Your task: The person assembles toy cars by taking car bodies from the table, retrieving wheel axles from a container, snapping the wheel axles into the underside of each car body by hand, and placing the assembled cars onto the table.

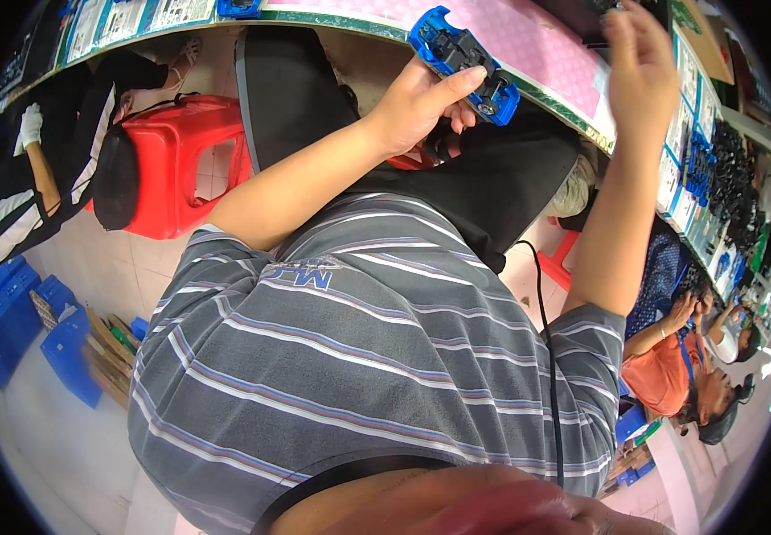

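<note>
A blue toy car (463, 64) rests in my left hand (426, 102), its black underside and a wheel facing up. My left thumb presses on the underside while the fingers curl beneath it. The car is just over the near edge of the pink-topped workbench (528, 40). My right hand (642, 76) is raised farther right, beside a dark tray or box (573, 16) on the bench. Motion blurs its fingers, so whether they hold a small part does not show.
Blue car bodies (699, 165) and a pile of black parts (738, 183) line the bench to the right. A red stool (176, 165) and blue bins (11, 308) stand at left. Co-workers sit on both sides; one at right wears an orange top (657, 374).
</note>
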{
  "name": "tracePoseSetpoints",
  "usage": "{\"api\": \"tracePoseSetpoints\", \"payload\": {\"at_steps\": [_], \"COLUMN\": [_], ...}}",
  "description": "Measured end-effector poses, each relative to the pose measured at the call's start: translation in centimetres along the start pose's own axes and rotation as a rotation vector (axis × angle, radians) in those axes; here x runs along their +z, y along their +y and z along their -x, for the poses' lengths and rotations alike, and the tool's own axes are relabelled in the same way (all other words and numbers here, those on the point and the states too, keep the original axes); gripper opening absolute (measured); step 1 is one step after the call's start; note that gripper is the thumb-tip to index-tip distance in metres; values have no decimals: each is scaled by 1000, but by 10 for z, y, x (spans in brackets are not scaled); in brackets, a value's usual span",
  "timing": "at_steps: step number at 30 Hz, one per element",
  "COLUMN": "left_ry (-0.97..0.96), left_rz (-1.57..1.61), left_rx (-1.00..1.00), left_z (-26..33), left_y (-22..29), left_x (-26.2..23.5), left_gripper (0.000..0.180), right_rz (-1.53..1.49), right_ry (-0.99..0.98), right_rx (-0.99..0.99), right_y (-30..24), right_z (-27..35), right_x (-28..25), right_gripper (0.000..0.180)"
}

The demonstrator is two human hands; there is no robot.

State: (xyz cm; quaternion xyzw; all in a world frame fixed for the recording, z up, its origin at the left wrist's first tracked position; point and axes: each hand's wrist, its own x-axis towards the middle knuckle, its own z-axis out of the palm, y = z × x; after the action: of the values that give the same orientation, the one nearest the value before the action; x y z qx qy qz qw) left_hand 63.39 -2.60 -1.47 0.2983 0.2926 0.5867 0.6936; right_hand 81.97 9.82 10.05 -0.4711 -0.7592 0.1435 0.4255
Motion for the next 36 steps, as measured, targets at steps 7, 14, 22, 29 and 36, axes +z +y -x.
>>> {"api": "tracePoseSetpoints", "payload": {"at_steps": [7, 14, 22, 29, 36], "left_ry": [37, -13, -72, 38, 259], "left_rz": [-70, -151, -178, -110, -50], "left_rx": [14, -55, -58, 111, 348], "left_z": [-1, 5, 20, 55, 84], "left_y": [-11, -7, 0, 34, 117], "left_x": [4, 5, -8, -54, -111], "left_gripper": [29, 16, 37, 56, 43], "right_rz": [-98, -805, -180, 85, 412], "right_ry": [-354, -19, -312, -97, 87], "right_rx": [-185, -500, -231, -105, 82], "right_y": [-55, -29, -40, 44, 115], "right_z": [64, 67, 66, 62, 74], "right_x": [49, 86, 50, 28, -9], "right_gripper": [18, 25, 30, 16, 24]}}
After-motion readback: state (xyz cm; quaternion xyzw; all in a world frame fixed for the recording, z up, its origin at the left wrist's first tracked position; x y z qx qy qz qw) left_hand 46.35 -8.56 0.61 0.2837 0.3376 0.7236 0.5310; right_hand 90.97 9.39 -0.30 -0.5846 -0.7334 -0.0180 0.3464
